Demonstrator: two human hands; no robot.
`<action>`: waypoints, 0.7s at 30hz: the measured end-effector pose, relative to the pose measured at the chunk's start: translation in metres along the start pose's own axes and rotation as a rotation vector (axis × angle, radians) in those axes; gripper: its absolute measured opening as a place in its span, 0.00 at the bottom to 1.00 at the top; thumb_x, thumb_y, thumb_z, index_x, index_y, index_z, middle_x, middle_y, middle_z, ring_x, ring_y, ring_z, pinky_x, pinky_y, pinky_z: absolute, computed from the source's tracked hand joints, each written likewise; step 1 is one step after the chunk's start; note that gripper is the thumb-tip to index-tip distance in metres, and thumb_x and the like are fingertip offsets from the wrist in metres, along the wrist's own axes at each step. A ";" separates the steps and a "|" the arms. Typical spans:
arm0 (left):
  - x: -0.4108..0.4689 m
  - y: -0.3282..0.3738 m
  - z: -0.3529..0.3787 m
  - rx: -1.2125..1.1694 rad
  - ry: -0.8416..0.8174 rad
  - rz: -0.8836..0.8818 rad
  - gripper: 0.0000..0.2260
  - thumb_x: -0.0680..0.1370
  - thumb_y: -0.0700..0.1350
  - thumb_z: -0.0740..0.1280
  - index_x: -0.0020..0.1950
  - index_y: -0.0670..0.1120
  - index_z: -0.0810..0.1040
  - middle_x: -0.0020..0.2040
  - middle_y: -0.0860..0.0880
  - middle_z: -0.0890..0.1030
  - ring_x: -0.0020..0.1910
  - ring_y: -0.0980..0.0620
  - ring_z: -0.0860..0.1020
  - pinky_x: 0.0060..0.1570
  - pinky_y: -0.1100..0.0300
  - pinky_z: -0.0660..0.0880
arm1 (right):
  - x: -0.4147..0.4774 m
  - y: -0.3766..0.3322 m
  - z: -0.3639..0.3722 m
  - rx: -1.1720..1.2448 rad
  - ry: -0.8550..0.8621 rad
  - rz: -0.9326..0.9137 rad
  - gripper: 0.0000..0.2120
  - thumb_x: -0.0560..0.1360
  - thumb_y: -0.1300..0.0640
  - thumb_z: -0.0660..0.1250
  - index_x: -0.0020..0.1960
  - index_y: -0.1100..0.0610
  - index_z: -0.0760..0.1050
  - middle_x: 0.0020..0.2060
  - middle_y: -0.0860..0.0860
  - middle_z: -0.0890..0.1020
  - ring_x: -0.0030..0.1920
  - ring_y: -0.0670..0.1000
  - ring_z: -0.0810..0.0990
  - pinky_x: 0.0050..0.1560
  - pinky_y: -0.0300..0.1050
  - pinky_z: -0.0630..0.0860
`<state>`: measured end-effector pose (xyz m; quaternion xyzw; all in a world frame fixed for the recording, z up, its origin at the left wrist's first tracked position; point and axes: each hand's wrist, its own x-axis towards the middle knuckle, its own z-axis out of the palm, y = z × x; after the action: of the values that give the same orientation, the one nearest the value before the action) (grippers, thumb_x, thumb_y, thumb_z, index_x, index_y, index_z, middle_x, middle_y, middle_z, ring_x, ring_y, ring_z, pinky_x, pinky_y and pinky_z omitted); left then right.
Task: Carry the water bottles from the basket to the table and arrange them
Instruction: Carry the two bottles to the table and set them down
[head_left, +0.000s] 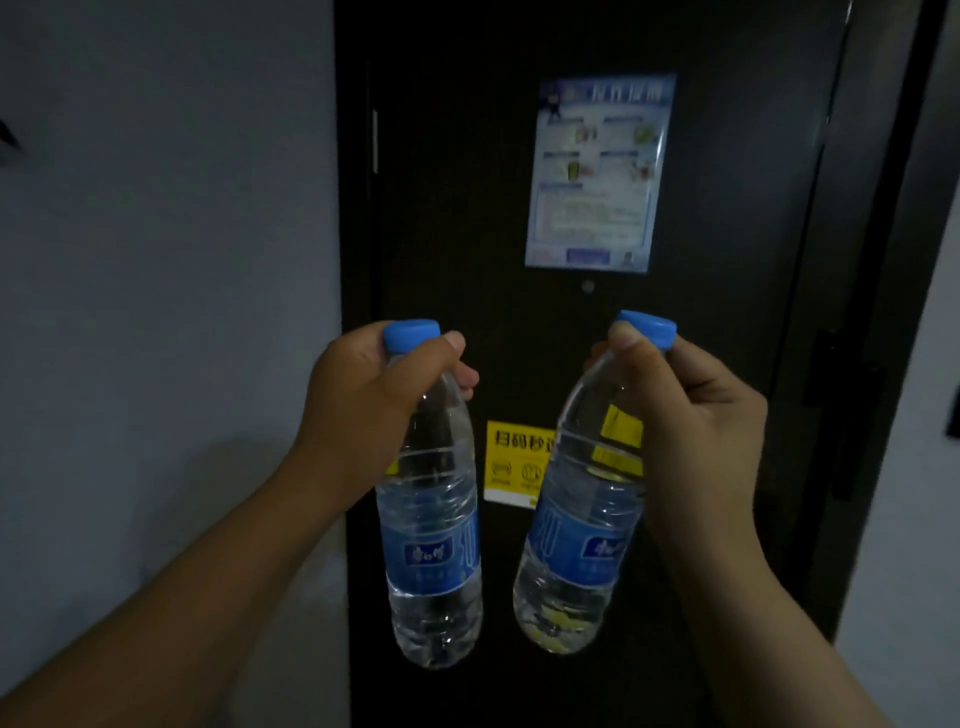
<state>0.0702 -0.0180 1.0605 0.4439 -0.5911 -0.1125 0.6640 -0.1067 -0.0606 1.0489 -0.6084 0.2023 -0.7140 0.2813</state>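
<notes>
Two clear water bottles with blue caps and blue labels hang in the air in front of me. My left hand (363, 410) grips the neck of the left bottle (434, 551), just under its cap. The right bottle (576, 540) is held the same way by my right hand (685, 415), and it tilts with its bottom toward the left. The bottles are apart and do not touch. Neither the basket nor the table is in view.
A dark door (727, 364) fills the middle, close ahead, with a blue notice (597, 171) and a yellow sticker (511, 462) on it. Pale walls (156, 260) flank it on both sides. The scene is dim.
</notes>
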 end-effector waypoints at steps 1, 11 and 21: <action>0.003 0.008 -0.002 0.022 0.016 0.005 0.11 0.76 0.46 0.65 0.42 0.39 0.80 0.39 0.47 0.85 0.39 0.53 0.84 0.39 0.67 0.78 | 0.007 -0.006 0.001 0.016 -0.021 0.015 0.14 0.71 0.45 0.67 0.43 0.55 0.81 0.38 0.54 0.83 0.40 0.49 0.83 0.42 0.39 0.79; 0.005 0.052 0.001 0.137 0.232 -0.072 0.11 0.75 0.47 0.66 0.39 0.42 0.81 0.37 0.45 0.84 0.39 0.48 0.82 0.44 0.54 0.76 | 0.058 -0.020 -0.003 0.334 -0.373 0.177 0.09 0.63 0.43 0.68 0.35 0.46 0.83 0.39 0.49 0.85 0.44 0.48 0.84 0.48 0.51 0.80; -0.061 0.100 -0.015 0.401 0.606 -0.092 0.10 0.76 0.43 0.66 0.35 0.43 0.80 0.33 0.46 0.83 0.35 0.51 0.82 0.39 0.61 0.79 | 0.037 -0.021 0.049 0.634 -0.683 0.240 0.16 0.65 0.44 0.68 0.40 0.56 0.83 0.38 0.53 0.85 0.42 0.51 0.84 0.47 0.47 0.80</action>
<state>0.0297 0.0880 1.0925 0.6045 -0.3574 0.1124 0.7030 -0.0654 -0.0656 1.0984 -0.6647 -0.0604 -0.4623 0.5837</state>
